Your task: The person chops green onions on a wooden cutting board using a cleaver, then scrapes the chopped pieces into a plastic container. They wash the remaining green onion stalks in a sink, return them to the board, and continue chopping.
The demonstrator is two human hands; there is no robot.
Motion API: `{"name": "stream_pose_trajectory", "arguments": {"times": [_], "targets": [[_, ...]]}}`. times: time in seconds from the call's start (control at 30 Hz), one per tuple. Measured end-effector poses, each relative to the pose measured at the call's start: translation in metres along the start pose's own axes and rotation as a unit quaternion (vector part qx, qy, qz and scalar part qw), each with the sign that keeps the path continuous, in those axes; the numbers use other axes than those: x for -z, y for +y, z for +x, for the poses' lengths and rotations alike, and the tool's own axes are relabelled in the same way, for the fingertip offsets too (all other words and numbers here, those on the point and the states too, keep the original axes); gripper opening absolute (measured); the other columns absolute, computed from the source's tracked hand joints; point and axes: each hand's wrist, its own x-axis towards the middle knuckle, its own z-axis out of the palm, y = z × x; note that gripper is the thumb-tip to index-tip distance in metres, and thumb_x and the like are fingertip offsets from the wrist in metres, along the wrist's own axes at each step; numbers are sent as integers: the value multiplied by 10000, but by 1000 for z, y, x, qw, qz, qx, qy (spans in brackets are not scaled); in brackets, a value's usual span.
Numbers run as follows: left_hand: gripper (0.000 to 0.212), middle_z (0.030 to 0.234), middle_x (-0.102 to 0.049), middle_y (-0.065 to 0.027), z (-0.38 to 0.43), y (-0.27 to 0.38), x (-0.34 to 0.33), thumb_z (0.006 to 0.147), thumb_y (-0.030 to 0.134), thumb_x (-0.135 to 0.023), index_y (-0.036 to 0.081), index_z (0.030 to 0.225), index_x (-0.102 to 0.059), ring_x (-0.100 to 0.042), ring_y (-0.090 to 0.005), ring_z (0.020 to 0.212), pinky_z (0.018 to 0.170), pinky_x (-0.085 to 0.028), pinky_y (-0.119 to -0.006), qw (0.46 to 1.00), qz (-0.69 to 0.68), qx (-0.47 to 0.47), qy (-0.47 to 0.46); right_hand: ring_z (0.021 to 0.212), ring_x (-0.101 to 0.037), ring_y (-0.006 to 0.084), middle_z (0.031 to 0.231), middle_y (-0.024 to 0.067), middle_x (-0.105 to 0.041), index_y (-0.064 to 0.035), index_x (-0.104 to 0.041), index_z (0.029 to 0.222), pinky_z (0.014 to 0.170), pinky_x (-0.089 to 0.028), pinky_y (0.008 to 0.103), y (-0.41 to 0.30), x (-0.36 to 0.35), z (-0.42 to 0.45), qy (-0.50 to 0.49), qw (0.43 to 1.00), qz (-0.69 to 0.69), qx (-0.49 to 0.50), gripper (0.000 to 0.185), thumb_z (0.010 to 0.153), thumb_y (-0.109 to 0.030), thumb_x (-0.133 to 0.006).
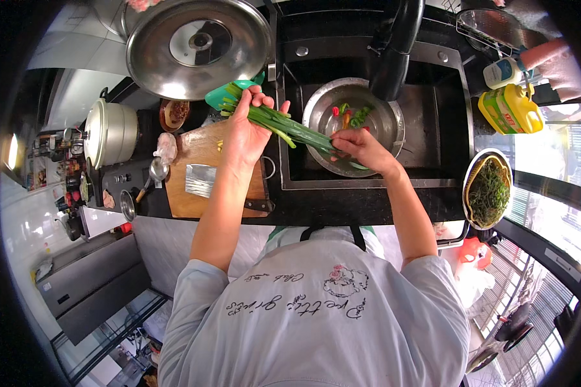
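Note:
A bunch of long green leafy stalks, like garlic greens or scallions (290,123), stretches between my hands from above the counter to the sink. My left hand (249,121) holds the pale stem end, palm up, with some fingers spread. At the other end, the leaf ends are pinched in the fingers of my right hand (360,147). Below my right hand, a round metal basin (314,99) stands in the dark sink (423,145). Red and orange peppers (346,118) and a green leafy piece (361,116) lie in it. A green plastic item (217,98) shows behind my left hand.
A wooden cutting board (186,150) bears a knife (259,205) and a clear plastic packet (200,180). A large metal lid (145,53) leans behind it. The black faucet (392,72) overhangs the basin. Rightward are a yellow jug (508,109) and a bowl of greens (488,193).

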Motion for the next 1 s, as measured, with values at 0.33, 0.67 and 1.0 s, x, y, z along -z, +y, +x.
{"name": "stream_pose_trajectory", "arguments": {"times": [0.33,0.67,1.0], "targets": [[274,890,-592,8,-11,28,-12,1061,307,-452,100,1194,-572,-615,-184,1083,1024,-438,-679,1000,22,-15,3,792,-552,87,837,23,-656,23,-673,1043,749,-472,266,-17,29,-26,99,976,-193,2,196,1000,-149,-587],[231,797,-553,15,-25,68,-24,1037,209,-509,67,1201,-590,-630,-174,925,1101,-377,-657,998,24,-57,20,702,-549,88,732,22,-602,37,-669,993,637,-456,287,6,38,-43,111,979,-171,24,187,982,-112,-556],[209,745,-548,19,-35,88,-22,1016,155,-537,55,1184,-613,-634,-170,867,1117,-374,-630,993,18,-94,74,686,-547,83,767,25,-637,39,-671,1027,660,-467,234,28,40,-53,129,986,-108,10,184,989,-105,-564]]}}
